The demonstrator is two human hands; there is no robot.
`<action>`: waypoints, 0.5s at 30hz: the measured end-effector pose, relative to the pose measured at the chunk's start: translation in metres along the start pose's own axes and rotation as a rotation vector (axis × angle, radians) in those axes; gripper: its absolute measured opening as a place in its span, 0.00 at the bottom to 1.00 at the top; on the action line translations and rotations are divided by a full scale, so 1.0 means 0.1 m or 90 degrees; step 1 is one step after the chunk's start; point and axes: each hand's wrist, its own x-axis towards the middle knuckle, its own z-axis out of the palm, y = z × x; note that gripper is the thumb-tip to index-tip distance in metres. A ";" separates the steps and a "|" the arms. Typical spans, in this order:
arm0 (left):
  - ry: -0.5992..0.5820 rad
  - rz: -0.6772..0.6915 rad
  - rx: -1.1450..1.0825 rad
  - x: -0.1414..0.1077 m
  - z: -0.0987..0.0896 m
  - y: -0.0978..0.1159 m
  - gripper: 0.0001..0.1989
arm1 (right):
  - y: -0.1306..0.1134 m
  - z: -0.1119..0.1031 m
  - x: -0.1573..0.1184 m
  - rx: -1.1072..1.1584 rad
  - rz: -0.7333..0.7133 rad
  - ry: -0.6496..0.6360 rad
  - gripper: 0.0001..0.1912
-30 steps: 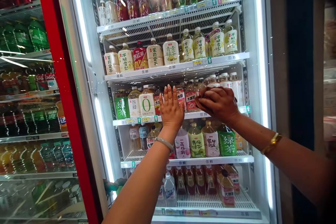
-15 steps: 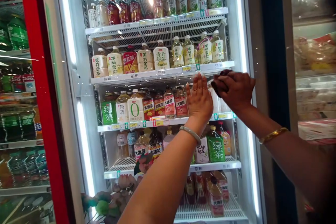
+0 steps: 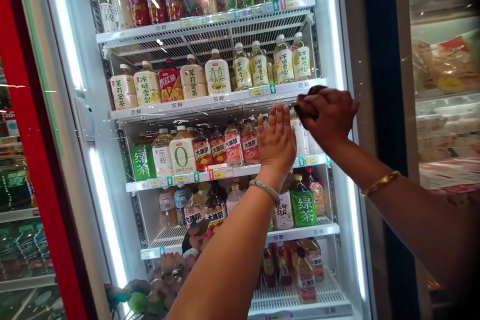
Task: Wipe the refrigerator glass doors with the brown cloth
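Note:
My left hand [image 3: 277, 137] lies flat against the glass door of a lit drinks cooler, fingers stretched upward, with a pale bangle [image 3: 266, 191] on the wrist. To its right, my right hand [image 3: 332, 115] is closed around a bunched dark cloth [image 3: 305, 107] at the glass. A gold bracelet [image 3: 380, 183] circles the right wrist. Behind the glass, bottled teas line white shelves. Red-labelled bottles [image 3: 250, 142] show just left of my left hand, and pale bottles [image 3: 300, 135] are partly hidden behind my right hand.
A flower and leaf picture or reflection [image 3: 161, 280] shows low on the glass. Bright light strips [image 3: 107, 215] edge the cooler. To the left stands a red-framed cooler [image 3: 33, 160] with more bottles; packaged goods [image 3: 446, 70] show at the right.
The view has shifted, so the shelves sit further left and slightly higher in the picture. My right hand with the cloth has moved slightly up. My left hand stays flat on the glass.

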 end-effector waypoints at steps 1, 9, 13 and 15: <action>0.001 -0.003 -0.007 0.00 0.00 0.00 0.31 | -0.04 -0.01 -0.08 0.009 -0.064 0.000 0.16; 0.004 0.003 -0.030 -0.01 0.01 0.01 0.32 | 0.34 -0.13 -0.17 -0.003 -0.100 -0.007 0.16; 0.007 0.005 -0.030 -0.01 0.01 0.00 0.32 | 0.05 0.02 0.06 -0.010 0.013 0.048 0.18; 0.006 0.005 -0.027 -0.01 0.02 -0.01 0.32 | -0.10 0.02 -0.04 0.009 -0.048 0.038 0.16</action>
